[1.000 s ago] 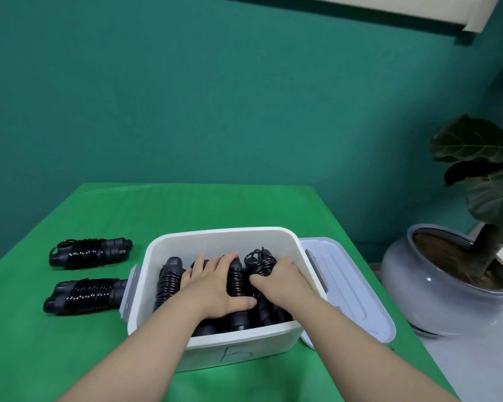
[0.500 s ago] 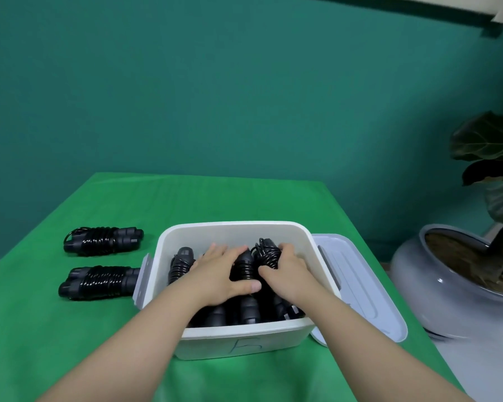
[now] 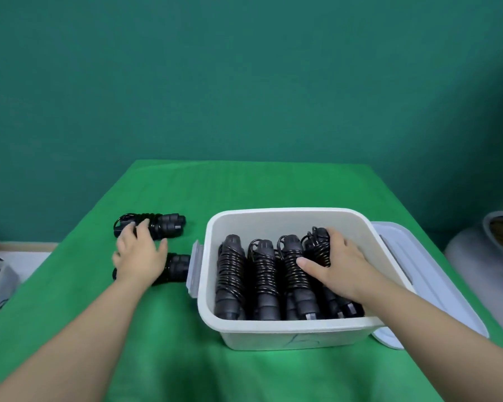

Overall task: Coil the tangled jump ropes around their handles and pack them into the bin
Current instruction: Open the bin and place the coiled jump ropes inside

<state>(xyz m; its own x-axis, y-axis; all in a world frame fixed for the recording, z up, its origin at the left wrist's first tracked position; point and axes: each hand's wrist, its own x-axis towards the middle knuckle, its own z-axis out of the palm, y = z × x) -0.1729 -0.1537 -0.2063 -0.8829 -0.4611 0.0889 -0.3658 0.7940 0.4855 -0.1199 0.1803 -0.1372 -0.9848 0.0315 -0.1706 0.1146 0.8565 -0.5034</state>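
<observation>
Jump ropes, four black coiled bundles (image 3: 262, 274), lie side by side in the white bin (image 3: 285, 335) on the green tablecloth (image 3: 163, 329). From the head view, the right hand (image 3: 336, 264) reaches into the bin and rests over the rightmost bundle (image 3: 317, 245), fingers curled round its coils and thumb stretched toward the neighbouring bundle. Two more coiled ropes lie on the cloth left of the bin: the far one (image 3: 163, 226) and the near one (image 3: 176, 266), which nearly touches the bin's latch. The left hand (image 3: 141, 253) hovers over these two, fingers spread and relaxed, gripping nothing; fingertips overlap the far rope, though I cannot tell whether they touch. The bin's pale lid (image 3: 418, 274) sits propped against its right side. A grey pot (image 3: 482, 256) stands beyond the table's right edge.
</observation>
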